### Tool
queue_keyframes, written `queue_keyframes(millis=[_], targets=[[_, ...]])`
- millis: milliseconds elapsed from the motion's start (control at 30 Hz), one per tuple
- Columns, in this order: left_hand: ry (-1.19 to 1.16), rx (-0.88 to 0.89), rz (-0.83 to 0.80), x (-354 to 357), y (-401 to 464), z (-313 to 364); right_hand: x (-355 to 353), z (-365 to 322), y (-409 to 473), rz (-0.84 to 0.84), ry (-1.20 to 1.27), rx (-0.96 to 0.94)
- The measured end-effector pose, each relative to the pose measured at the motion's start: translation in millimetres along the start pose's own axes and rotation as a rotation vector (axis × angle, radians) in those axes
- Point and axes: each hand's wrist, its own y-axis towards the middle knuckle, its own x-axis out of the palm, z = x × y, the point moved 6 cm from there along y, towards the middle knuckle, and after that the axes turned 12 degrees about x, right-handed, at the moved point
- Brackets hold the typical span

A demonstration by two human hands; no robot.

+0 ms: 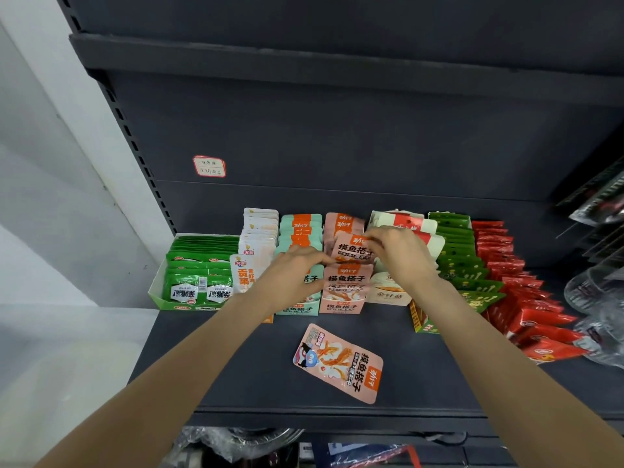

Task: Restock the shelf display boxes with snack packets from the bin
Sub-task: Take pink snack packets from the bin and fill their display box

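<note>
A dark shelf (236, 366) is lined at the back with display boxes. The pink display box (341, 304) is reached into by both hands. A pink packet (353, 249) standing in it is pinched at its top right by the right hand (401, 255); its lower left edge is touched, perhaps gripped, by the left hand (290, 270). Another pink packet (338, 363) lies flat before the box.

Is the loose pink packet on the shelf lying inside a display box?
No. The pink packet lies flat on the bare shelf, in front of the boxes.
</note>
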Motion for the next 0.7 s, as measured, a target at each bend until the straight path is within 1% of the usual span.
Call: queue_keyframes(millis=[100, 167, 233, 300, 433, 567, 633, 700], targets=[[0.013, 0.015, 0.004, 0, 1, 0, 3, -9, 4, -0.014, -0.154, -0.034], [0.025, 0.018, -0.005, 0, 1, 0, 12, -19, 4, -0.07, -0.266, -0.088], [0.035, 0.021, -0.01, -1, 1, 2, 22, -24, 1, -0.137, -0.293, -0.124], [0.045, 0.024, -0.014, -2, 1, 3, 23, -23, 0, -0.154, -0.253, -0.109], [0.067, 0.023, -0.015, -1, 1, 4, 21, -14, 1, -0.076, -0.159, -0.04], [0.093, 0.01, -0.01, 1, -1, 5, 26, -13, 2, -0.124, -0.104, -0.006], [0.118, 0.012, -0.006, 1, -3, 8, 23, -11, 0, -0.158, -0.015, 0.012], [0.149, 0.019, 0.02, -3, -5, 12, 14, -12, -8, -0.106, 0.076, -0.009]])
